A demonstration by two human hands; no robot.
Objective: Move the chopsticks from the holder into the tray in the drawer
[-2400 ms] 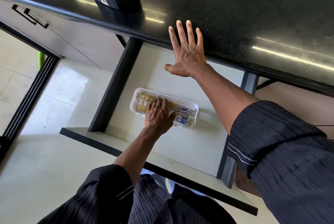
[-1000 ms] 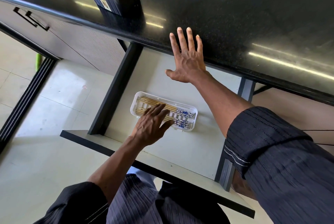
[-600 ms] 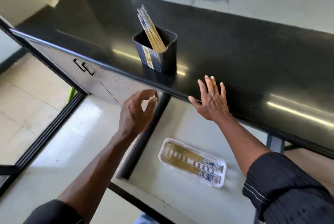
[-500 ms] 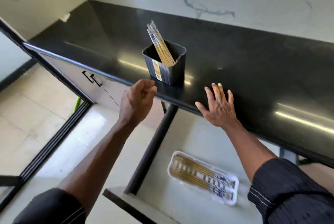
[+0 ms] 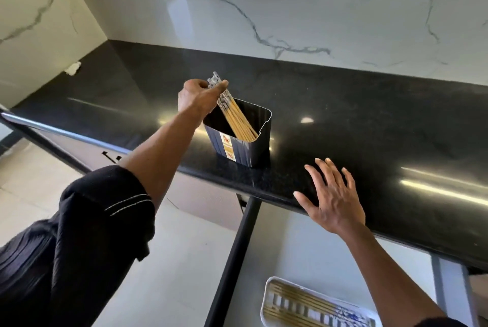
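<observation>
Now the left hand (image 5: 196, 96) is up at the holder (image 5: 239, 136), where a second ago it was down in the drawer (image 5: 303, 252), resting on the sticks in the tray (image 5: 266, 297). Half a second ago it was just a loose fist in front of the holder, not touching anything. At this moment its thumb and fingers are pinched around the top ends of the chopsticks (image 5: 235, 115), close to the patterned tips. The sticks lean to the left, and their bottom ends sit deep in the right corner of the dark holder. None of them looks lifted out yet. The holder stands on the black counter (image 5: 369, 120), near the front edge. The right hand (image 5: 334, 202) has not gone anywhere. It lies flat on the counter edge with its fingers spread wide, holding nothing, just as before. Down below, the drawer is pulled open, and the white tray sits inside it with a row of chopsticks already lying flat in it. So part of the job looks done, and another bunch is about to go. I think the next move is to pull these sticks straight up and out, then carry them down to the tray. The bunch is loose, so one could slip out and drop on the way.
</observation>
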